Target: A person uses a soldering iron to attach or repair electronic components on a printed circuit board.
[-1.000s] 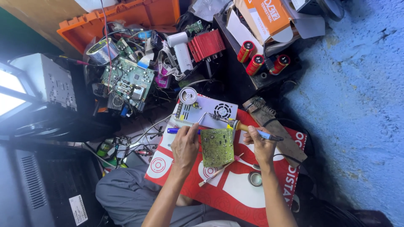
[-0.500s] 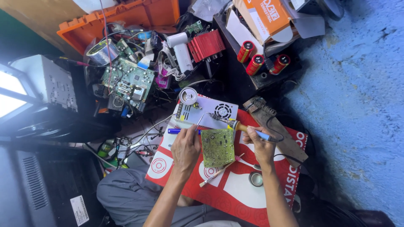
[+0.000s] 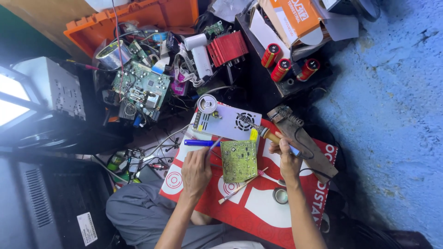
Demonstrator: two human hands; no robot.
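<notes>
A: What's nearest?

B: Grey-trousered legs (image 3: 138, 216), and a red board (image 3: 258, 207) resting over them. A tape roll (image 3: 279, 195) and a thin brush (image 3: 240, 186) lie on the board.

A: And the hands?

B: The left hand (image 3: 196, 171) sits left of a green circuit board (image 3: 238, 160). Its fingers are curled, pinching a slim tool (image 3: 213, 146) that points toward the board's far-left corner. The right hand (image 3: 288, 159) is closed around a soldering iron (image 3: 272, 137), whose tip reaches the board's far-right corner.

A: Where is the circuit board exactly?

B: Flat on the red board, between the two hands, touching the left fingers.

A: Beyond it?

B: A blue pen (image 3: 199, 143) just past the left hand, then a white metal box with a fan grille (image 3: 230, 123), a solder spool (image 3: 207, 103) at its far-left corner. A wooden iron stand (image 3: 300, 138) lies to the right.

A: Farther still?

B: A larger green circuit board (image 3: 140, 87) among wires, a red heat sink (image 3: 227, 47), three red capacitors (image 3: 290, 64), an orange crate (image 3: 138, 20). The floor (image 3: 387, 101) at right is blue.
</notes>
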